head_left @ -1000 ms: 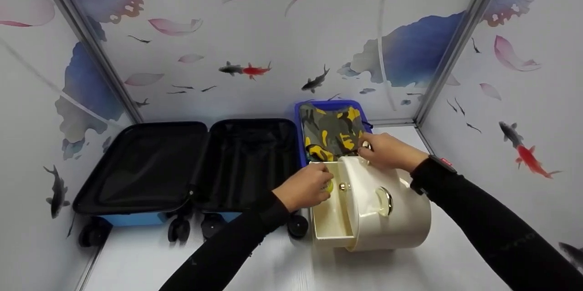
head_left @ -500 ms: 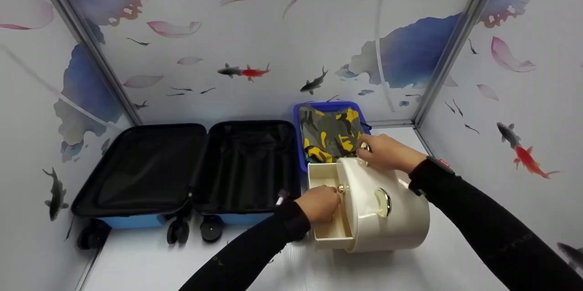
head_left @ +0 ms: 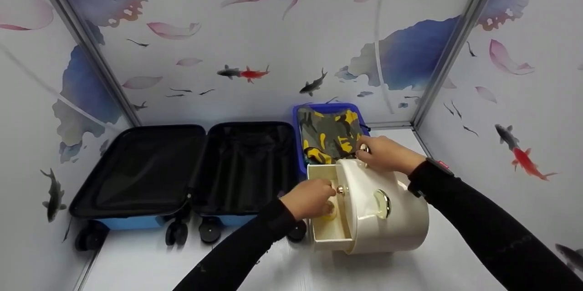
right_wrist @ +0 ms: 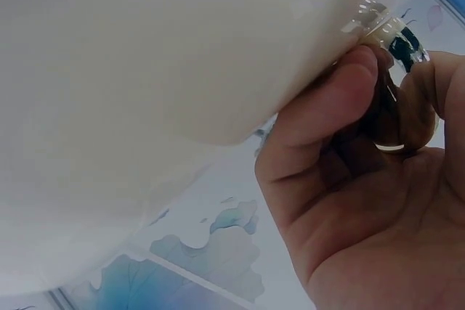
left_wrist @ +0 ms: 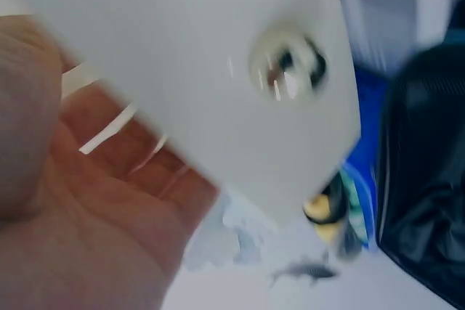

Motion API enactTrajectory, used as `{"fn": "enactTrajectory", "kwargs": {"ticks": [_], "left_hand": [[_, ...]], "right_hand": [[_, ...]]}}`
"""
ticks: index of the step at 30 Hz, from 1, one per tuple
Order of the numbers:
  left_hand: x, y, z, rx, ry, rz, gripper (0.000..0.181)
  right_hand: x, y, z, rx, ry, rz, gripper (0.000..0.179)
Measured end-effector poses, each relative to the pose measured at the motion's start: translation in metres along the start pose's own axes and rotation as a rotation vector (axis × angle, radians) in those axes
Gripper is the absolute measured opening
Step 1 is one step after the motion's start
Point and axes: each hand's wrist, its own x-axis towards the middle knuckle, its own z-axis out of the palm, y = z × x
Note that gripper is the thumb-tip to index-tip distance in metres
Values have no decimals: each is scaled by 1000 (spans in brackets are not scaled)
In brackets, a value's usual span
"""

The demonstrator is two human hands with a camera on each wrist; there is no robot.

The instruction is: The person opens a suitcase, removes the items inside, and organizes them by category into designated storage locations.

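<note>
A cream storage box (head_left: 396, 218) with rounded sides stands on the white surface, its drawer (head_left: 332, 244) pulled out to the left. My right hand (head_left: 387, 153) grips a shiny handle (right_wrist: 410, 41) at the far side of the box, fingers curled round it. Over the drawer is my left hand (head_left: 307, 200), fingers reaching inside. A small yellowish thing (head_left: 329, 212) shows just beneath them; whether they hold it cannot be seen. In the left wrist view the panel with the round knob (left_wrist: 287, 63) hides the fingertips.
An open black-lined suitcase (head_left: 141, 168) lies to the left, its wheels (head_left: 209, 229) toward me. Behind the box, a blue basket (head_left: 325, 107) holds camouflage cloth (head_left: 330, 129). Printed walls enclose the back and both sides.
My left hand went down into the drawer, hiding the yellowish thing, then rose slightly to the left, with it showing below the fingers. The right hand keeps its grip on the handle.
</note>
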Motion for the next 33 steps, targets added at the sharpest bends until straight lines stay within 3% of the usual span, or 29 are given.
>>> {"fn": "enactTrajectory", "kwargs": {"ticks": [4,6,8,10,13,17,20,25,33], "left_hand": [[-17,-23,-17,-27,158,9,10],[-24,-35,-24,-45,226,-33,10],[-32,-46,-28,-89,249,-98,9],[-39,-54,-29,-139,234,-164,8],[-48,-59,-20,-211,138,-225,7],[-54,-56,-1,-280,-3,-219,5],[-55,-50,11,-334,-58,-209,6],[-54,-42,20,-371,-55,-223,11],[-54,-38,24,-338,-13,-195,12]], "right_hand": [[1,-2,-1,-3,-14,3,26],[2,-2,-2,-3,-16,7,25],[2,-2,-3,1,-16,3,26],[2,-2,-3,4,-16,-7,27],[2,-1,-2,5,-14,-23,26],[2,-2,-1,7,-15,-22,25],[2,-2,-2,11,-20,-9,26],[3,-2,-2,0,-20,-3,28],[2,-1,-1,0,-17,1,27]]}}
